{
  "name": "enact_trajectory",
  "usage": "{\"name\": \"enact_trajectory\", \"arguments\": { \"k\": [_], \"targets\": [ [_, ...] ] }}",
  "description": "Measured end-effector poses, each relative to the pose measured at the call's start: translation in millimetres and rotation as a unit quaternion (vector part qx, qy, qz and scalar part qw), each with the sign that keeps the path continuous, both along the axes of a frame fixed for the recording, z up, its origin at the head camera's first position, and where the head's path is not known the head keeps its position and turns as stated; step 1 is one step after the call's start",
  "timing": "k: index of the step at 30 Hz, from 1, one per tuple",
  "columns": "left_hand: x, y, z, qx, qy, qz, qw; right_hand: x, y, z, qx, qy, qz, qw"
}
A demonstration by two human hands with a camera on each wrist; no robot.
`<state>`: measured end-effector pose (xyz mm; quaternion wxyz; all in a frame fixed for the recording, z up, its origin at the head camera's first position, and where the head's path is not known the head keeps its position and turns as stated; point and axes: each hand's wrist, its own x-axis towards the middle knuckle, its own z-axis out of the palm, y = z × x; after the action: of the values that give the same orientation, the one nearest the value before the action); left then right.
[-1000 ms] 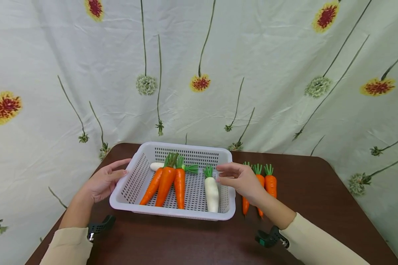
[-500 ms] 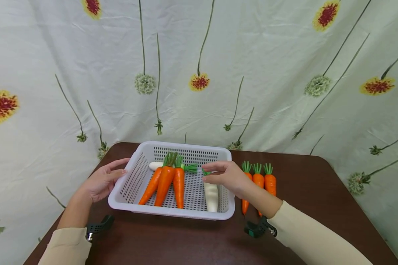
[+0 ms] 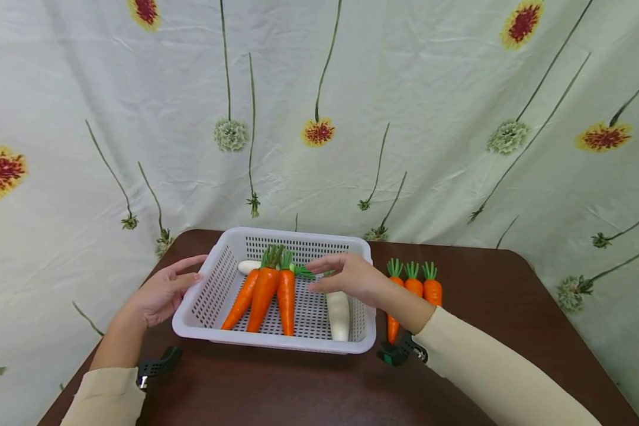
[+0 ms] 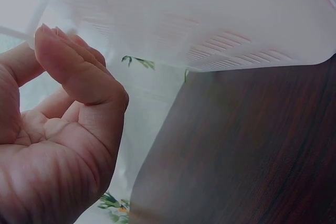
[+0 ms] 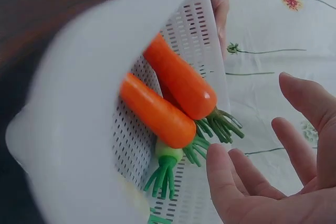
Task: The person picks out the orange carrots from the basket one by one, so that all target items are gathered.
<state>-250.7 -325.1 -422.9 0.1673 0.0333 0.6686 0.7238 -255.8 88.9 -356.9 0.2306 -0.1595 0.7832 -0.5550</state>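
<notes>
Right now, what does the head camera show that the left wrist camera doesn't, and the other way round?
Only the head view shows the right hand, three loose carrots on the table, and the inside of the basket, with its three orange carrots and two white radishes.

Only the left wrist view shows the slotted outer surface of the basket from close below.

Both show the left hand at the basket's side, the table and the flowered cloth.
</notes>
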Motion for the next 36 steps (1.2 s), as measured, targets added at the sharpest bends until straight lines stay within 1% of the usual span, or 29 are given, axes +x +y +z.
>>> {"name": "enact_trajectory", "arguments": {
  "k": [4, 9, 13, 16, 18, 20, 23, 26, 29, 36],
  "targets": [
    [0.0, 1.2, -0.1, -0.002, 0.001, -0.001, 1.0, -8.5, -5, 0.9, 0.014, 0.013, 0.002, 0.9998],
    [-1.2, 0.1, -2.4, -0.004, -0.001, -0.002, 1.0, -15.7, -15, 0.7, 0.06, 0.044, 0.015, 0.9971],
    [-2.2, -1.1, -3.0, -0.004, 0.0, 0.001, 1.0, -21.5, -26, 0.1, 0.098, 0.072, 0.041, 0.9918],
    [-2.9, -1.3, -2.6, -0.002, 0.001, 0.003, 1.0, -24.6, -35, -0.2, 0.108, 0.081, 0.063, 0.9889],
    [-3.2, -1.1, -2.4, 0.0, 0.0, 0.003, 1.0, -25.5, -41, 0.2, 0.112, 0.08, 0.071, 0.9879],
    [-3.4, -0.8, -2.3, 0.001, -0.001, 0.002, 1.0, -26.4, -46, -0.3, 0.108, 0.066, 0.074, 0.9892],
    [-3.5, -0.5, -2.4, 0.002, -0.001, 0.0, 1.0, -27.9, -53, -2.3, 0.104, 0.051, 0.073, 0.9906],
    [-3.3, -0.8, -2.7, 0.002, -0.001, 0.0, 1.0, -29.4, -59, -4.4, 0.106, 0.047, 0.069, 0.9909],
    [-2.6, -1.1, -2.8, 0.002, -0.001, 0.0, 1.0, -30.5, -65, -6.4, 0.111, 0.042, 0.06, 0.9911],
    [-0.9, -0.2, -2.4, -0.002, 0.004, 0.002, 1.0, -34.0, -79, -10.3, 0.092, -0.007, 0.029, 0.9953]
  ]
}}
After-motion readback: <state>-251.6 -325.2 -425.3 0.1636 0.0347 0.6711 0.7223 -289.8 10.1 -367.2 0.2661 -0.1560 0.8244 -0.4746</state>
